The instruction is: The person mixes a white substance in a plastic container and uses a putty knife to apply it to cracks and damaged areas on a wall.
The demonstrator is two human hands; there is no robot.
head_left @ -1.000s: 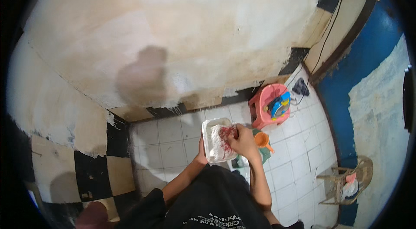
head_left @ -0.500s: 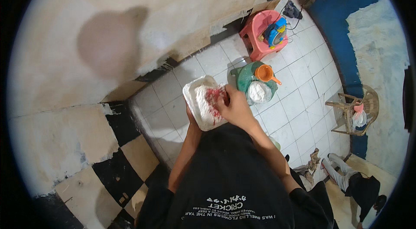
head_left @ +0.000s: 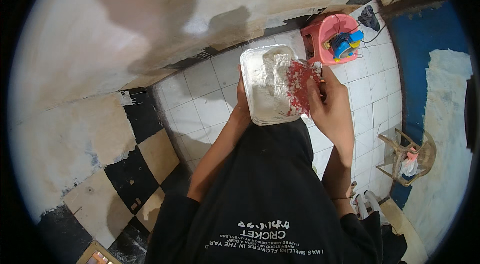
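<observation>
A white rectangular tray [head_left: 246,71] is held up in front of my body, its wall smeared with white. My left hand [head_left: 243,95] grips it from the left side and below, with most of the fingers hidden behind it. White paste [head_left: 267,81] coats the inside and forms a raised lump near the middle. In my right hand [head_left: 327,106] is a red flat scraper [head_left: 299,86], pinched between thumb and fingers at its right end. White spots cover the scraper, which lies over the tray's right side.
A pink plastic chair [head_left: 312,46] with a blue-and-yellow device [head_left: 346,44] stands by the wall at the far right. A brown chair [head_left: 425,156] holding a clear bag [head_left: 410,165] is at the right. Patchy wall [head_left: 70,154] rises close on the left.
The tray has moved right and away from my body. My right hand has drawn the scraper to the tray's right side. The green container with the orange dipper is now hidden.
</observation>
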